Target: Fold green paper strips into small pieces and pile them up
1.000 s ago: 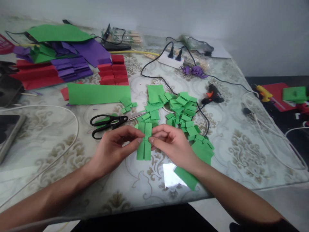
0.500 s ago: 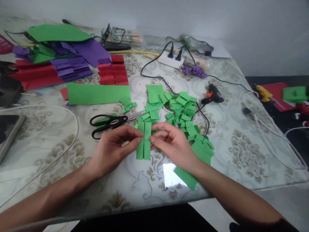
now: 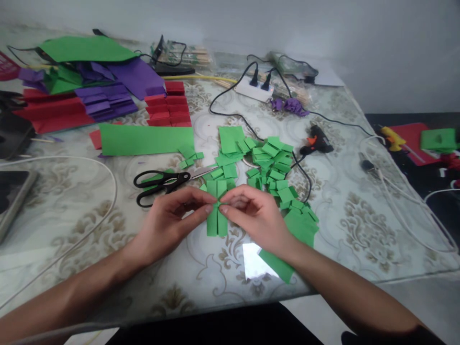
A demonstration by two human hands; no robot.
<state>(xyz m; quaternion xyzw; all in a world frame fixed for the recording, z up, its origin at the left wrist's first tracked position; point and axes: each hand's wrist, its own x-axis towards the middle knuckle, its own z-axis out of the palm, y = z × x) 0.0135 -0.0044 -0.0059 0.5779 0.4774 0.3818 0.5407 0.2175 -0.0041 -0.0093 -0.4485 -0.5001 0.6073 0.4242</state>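
Between my two hands is a folded piece of green paper [image 3: 217, 223], upright, with a lengthwise slit and a crease across its middle. My left hand [image 3: 179, 215] pinches its left edge at the crease between thumb and fingers. From the other side, my right hand [image 3: 253, 213] grips it at the same height, thumb in front and fingertips near the centre line. Black-handled scissors [image 3: 172, 179] lie behind my left hand, blades pointing right. Beyond my right hand spreads a heap of small folded green paper pieces [image 3: 273, 155]. A larger green sheet [image 3: 276, 263] is partly under my right wrist.
A long green strip [image 3: 147, 140], pleated red paper [image 3: 168, 108] and purple paper [image 3: 106, 100] lie at the back left. A hot glue gun [image 3: 318, 140] stands at right, its cord running through the green heap. A white power strip [image 3: 253, 89] holds two plugs.
The green paper has shifted slightly to the right. My right hand's fingers have closed in from its right edge to the middle; my left hand has barely moved.
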